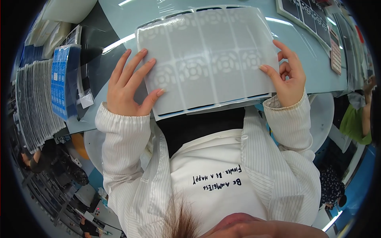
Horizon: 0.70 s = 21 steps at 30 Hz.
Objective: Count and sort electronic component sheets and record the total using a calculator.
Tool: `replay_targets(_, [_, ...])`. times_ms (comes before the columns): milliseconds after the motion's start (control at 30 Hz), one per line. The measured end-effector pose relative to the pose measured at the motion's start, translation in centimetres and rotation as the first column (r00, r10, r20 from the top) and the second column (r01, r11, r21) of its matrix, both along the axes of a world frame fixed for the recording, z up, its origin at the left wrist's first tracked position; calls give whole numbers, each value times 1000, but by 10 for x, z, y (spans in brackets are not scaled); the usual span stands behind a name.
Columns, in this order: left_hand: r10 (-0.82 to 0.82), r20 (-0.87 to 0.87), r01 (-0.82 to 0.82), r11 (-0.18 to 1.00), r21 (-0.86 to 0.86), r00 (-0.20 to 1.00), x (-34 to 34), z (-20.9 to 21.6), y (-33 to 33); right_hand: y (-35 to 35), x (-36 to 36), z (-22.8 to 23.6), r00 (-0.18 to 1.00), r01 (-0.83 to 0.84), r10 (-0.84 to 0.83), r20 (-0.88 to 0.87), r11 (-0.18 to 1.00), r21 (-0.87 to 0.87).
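A translucent whitish sheet (206,85) lies over a stack of dark-edged sheets on the table. Pale ring patterns in rows show through it. My left hand (129,89) is at the stack's left edge, fingers spread, with some fingertips and the thumb touching the top surface. At the right edge is my right hand (289,77), its thumb pressed on top of the sheet and its index finger along the edge. The other right fingers curl in beside the edge. What lies lower in the stack is mostly hidden.
A tall stack of grey sheets (37,99) and blue printed sheets (59,79) stand at left. Dark patterned panels (313,18) and a pink calculator (335,53) are at far right on the pale glossy table (317,79). Another person's green-clothed body (355,119) shows at right.
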<state>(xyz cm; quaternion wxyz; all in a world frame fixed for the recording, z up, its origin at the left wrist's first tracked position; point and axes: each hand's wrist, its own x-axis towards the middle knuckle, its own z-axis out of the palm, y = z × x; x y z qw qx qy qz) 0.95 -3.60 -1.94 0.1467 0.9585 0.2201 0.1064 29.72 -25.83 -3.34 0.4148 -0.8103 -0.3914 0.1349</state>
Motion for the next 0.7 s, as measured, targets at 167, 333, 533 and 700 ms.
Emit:
replay_targets(167, [-3,-6,3,1000,2,1000,-1,-3,1,2,-3,1,980,-67,61,188,997,27])
replay_targets(333, [19,-9,-19,1000,11,1000,0,0,0,0,-3,-1,980,-53,50,193,999,12])
replay_targets(533, [18,-28,-16,999,50,999,3,3,1,0,-7,-2,962,-62,54,268,998,24])
replay_targets(700, [27,-63,-22,997,75,998,3,4,-1,0,-11,-3,956,-65,52,290,997,36])
